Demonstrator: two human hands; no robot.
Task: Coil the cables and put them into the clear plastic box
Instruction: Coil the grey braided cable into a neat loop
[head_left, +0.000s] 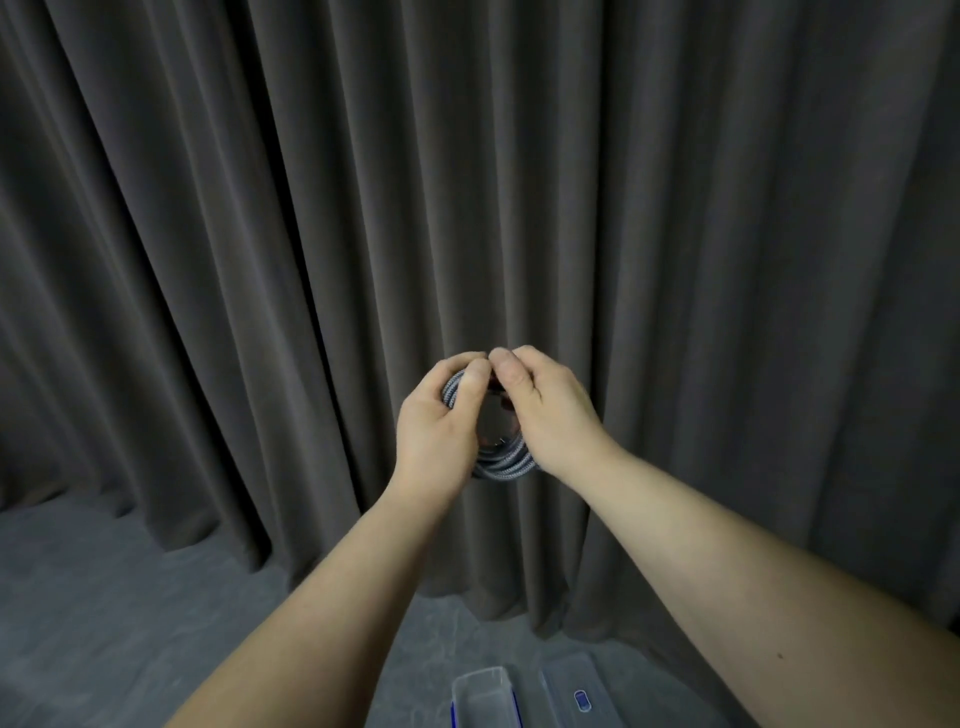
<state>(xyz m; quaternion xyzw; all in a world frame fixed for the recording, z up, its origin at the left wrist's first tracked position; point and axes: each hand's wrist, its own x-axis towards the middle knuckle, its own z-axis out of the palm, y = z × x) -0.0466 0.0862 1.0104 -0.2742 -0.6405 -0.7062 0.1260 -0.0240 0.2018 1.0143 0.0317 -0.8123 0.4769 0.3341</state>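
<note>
Presently: left hand (436, 426) and right hand (550, 410), raised before a dark pleated curtain (675, 208), fingers curled round one grey braided coiled cable (506, 462); clear plastic box (485, 696) on the floor below.

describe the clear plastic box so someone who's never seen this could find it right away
Start at the dark pleated curtain filling the background, then drop to the grey floor at the bottom edge, below the two hands holding the coiled cable. The clear plastic box is the open, see-through container with blue trim. Unlike the flat lid lying to its right, it has raised walls.
</note>
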